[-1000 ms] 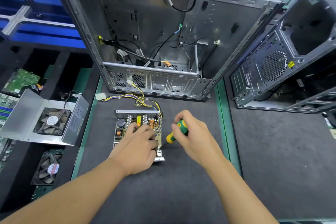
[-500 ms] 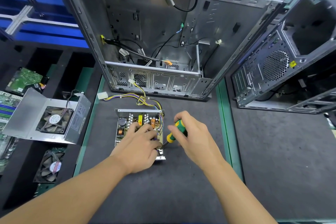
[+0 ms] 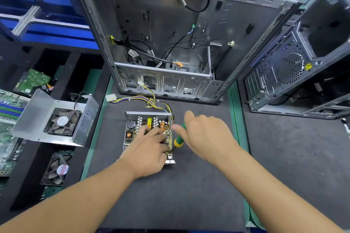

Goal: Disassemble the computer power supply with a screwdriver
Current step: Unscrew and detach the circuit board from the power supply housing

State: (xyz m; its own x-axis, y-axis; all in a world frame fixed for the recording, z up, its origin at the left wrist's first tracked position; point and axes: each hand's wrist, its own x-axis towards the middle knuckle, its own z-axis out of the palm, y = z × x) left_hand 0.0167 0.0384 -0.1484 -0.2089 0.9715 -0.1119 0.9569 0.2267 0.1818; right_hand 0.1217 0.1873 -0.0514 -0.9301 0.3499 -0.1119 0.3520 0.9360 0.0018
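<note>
- The power supply lies open on the dark bench, just in front of the big computer case. It has not moved since a second ago.
- Its yellow wires run back toward the case.
- The left hand lies on top of the power supply, as before. Its fingers are bent, and its grip is clamped on the parts inside.
- The green and yellow screwdriver leans with its tip at the right edge of the power supply.
- The right hand is at the handle. Before, its fingers were curled all round it. Now its thumb sticks up, and its first finger is stretched out and blurry.
- The other fingers are hidden, so one cannot tell if the right grip is clamped on the handle.
- A metal cover with a fan lies to the left.
</note>
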